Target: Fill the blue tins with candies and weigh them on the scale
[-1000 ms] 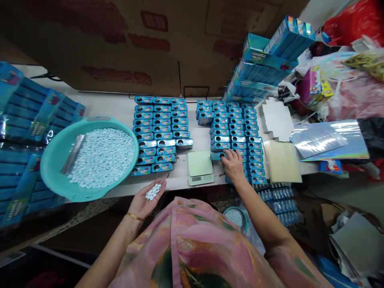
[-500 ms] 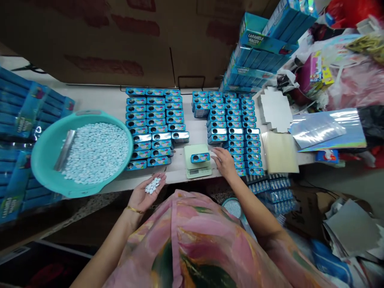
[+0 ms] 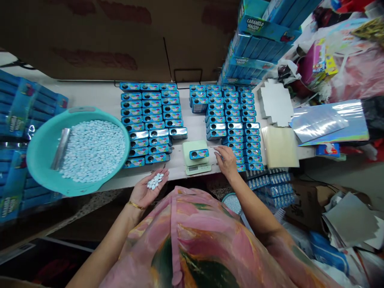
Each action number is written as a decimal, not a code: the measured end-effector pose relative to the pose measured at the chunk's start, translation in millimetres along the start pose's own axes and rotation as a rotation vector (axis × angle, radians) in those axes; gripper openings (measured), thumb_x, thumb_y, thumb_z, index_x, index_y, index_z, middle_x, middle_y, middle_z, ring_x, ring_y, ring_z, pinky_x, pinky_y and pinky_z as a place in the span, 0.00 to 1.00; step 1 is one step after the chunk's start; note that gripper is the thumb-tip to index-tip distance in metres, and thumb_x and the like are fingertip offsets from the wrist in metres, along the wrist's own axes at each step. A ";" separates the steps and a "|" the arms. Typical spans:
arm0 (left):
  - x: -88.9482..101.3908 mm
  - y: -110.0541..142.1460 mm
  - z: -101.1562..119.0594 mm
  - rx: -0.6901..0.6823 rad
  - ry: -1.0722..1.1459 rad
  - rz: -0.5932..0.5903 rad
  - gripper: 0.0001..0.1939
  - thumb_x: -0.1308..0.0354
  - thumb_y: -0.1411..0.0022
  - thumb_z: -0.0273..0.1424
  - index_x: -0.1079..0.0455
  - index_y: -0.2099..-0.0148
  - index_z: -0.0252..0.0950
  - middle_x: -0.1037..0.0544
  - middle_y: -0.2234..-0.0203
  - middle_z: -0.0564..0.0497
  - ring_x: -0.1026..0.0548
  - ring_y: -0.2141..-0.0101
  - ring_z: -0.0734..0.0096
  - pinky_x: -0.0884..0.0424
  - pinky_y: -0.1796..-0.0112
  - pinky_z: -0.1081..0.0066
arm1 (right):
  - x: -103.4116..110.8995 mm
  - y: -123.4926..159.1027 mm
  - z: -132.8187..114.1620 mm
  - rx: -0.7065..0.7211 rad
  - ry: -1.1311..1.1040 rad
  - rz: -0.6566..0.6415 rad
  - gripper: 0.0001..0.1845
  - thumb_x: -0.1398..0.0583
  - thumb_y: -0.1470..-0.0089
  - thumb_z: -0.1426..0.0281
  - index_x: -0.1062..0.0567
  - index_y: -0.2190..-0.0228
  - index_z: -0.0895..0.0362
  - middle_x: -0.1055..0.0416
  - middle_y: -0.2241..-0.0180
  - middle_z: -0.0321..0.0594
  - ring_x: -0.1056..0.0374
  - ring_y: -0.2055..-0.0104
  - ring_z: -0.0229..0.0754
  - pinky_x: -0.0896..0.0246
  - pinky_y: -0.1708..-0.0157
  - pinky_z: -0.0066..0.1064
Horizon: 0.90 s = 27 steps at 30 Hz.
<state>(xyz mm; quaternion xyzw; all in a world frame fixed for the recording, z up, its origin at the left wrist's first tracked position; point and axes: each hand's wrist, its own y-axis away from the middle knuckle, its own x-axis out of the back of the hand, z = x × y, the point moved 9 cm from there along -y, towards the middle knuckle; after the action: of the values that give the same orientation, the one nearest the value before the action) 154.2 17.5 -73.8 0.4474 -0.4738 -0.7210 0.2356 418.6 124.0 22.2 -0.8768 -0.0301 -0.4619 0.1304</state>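
The tabletop (image 3: 192,132) carries a teal basin (image 3: 45,144), positioned left of the scale (image 3: 195,163). Right hand (image 3: 227,160): just right of the scale, grip released, fingers slightly curled. Left hand (image 3: 147,191): near-left of the scale, palm upward, grip unclenched. Blue box (image 3: 199,154): on the scale. White pieces (image 3: 155,181): on that upturned palm.

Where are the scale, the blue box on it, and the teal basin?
Scale (image 3: 192,145): head view, bare platform behind the box.
Blue box (image 3: 199,154): head view, middle of its upper face.
Teal basin (image 3: 41,150): head view, inner left wall.
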 end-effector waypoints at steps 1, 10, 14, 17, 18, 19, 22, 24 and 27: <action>-2.5 0.0 -2.8 0.010 -0.012 -0.010 0.16 0.56 0.44 0.20 0.33 0.55 0.26 0.27 0.61 0.35 0.30 0.57 0.57 0.28 0.63 0.64 | -2.4 1.4 -10.7 0.016 -0.033 -0.013 0.13 0.50 0.45 0.70 0.30 0.62 0.57 0.32 0.63 0.44 0.38 0.58 0.40 0.42 0.58 0.34; -23.3 3.6 -39.4 0.136 -0.149 -0.101 0.12 0.57 0.41 0.23 0.32 0.67 0.28 0.24 0.76 0.45 0.25 0.74 0.68 0.26 0.70 0.68 | -100.0 41.2 -147.6 0.473 0.090 -0.582 0.11 0.48 0.47 0.73 0.35 0.60 0.60 0.36 0.63 0.43 0.42 0.62 0.41 0.41 0.65 0.32; -9.5 8.1 -47.4 0.220 -0.131 -0.055 0.11 0.56 0.41 0.25 0.33 0.66 0.29 0.26 0.79 0.47 0.26 0.76 0.70 0.27 0.69 0.69 | -104.0 54.3 -159.9 0.586 0.063 -0.658 0.08 0.48 0.47 0.72 0.35 0.62 0.59 0.38 0.62 0.41 0.43 0.61 0.40 0.41 0.66 0.30; -3.4 11.4 -51.4 0.268 -0.113 -0.011 0.10 0.56 0.41 0.25 0.33 0.65 0.30 0.27 0.81 0.50 0.26 0.76 0.71 0.27 0.67 0.69 | -103.8 55.6 -161.2 0.581 0.042 -0.677 0.10 0.49 0.46 0.69 0.37 0.60 0.58 0.39 0.63 0.41 0.43 0.62 0.40 0.40 0.69 0.29; -4.7 11.8 -51.1 0.265 -0.116 -0.010 0.10 0.56 0.41 0.25 0.33 0.65 0.30 0.27 0.81 0.50 0.25 0.76 0.70 0.27 0.67 0.69 | -104.8 54.5 -160.4 0.568 0.048 -0.674 0.10 0.49 0.46 0.69 0.37 0.60 0.58 0.39 0.63 0.41 0.43 0.62 0.40 0.41 0.69 0.29; -7.2 11.8 -50.3 0.256 -0.125 -0.013 0.11 0.56 0.40 0.25 0.33 0.65 0.30 0.27 0.81 0.50 0.25 0.75 0.70 0.27 0.68 0.69 | -105.8 52.8 -159.0 0.553 0.055 -0.667 0.10 0.48 0.46 0.70 0.37 0.60 0.58 0.39 0.63 0.41 0.43 0.62 0.40 0.41 0.69 0.29; -21.5 9.5 -47.6 0.222 -0.162 -0.043 0.11 0.57 0.40 0.24 0.33 0.66 0.29 0.27 0.80 0.48 0.26 0.76 0.70 0.27 0.70 0.69 | -106.4 45.4 -148.8 0.497 0.066 -0.625 0.09 0.48 0.46 0.70 0.36 0.62 0.58 0.38 0.63 0.41 0.42 0.62 0.40 0.41 0.68 0.29; -35.9 6.3 -45.9 0.188 -0.186 -0.085 0.12 0.57 0.41 0.23 0.32 0.66 0.29 0.26 0.78 0.47 0.26 0.75 0.70 0.27 0.71 0.69 | -102.0 39.4 -138.6 0.462 0.041 -0.587 0.09 0.48 0.46 0.70 0.35 0.62 0.58 0.37 0.64 0.41 0.42 0.62 0.39 0.41 0.66 0.29; -58.4 2.0 -46.3 0.146 -0.226 -0.141 0.11 0.56 0.43 0.20 0.32 0.67 0.28 0.25 0.77 0.46 0.26 0.74 0.71 0.27 0.71 0.71 | -88.0 28.1 -122.7 0.395 -0.017 -0.520 0.10 0.49 0.46 0.72 0.35 0.61 0.58 0.37 0.64 0.41 0.41 0.61 0.38 0.42 0.63 0.29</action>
<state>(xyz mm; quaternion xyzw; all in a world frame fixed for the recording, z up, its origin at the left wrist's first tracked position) 222.8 39.3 -54.4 0.4117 -0.5159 -0.7450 0.0964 274.7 71.4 10.7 -0.8013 -0.3433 -0.4575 0.1754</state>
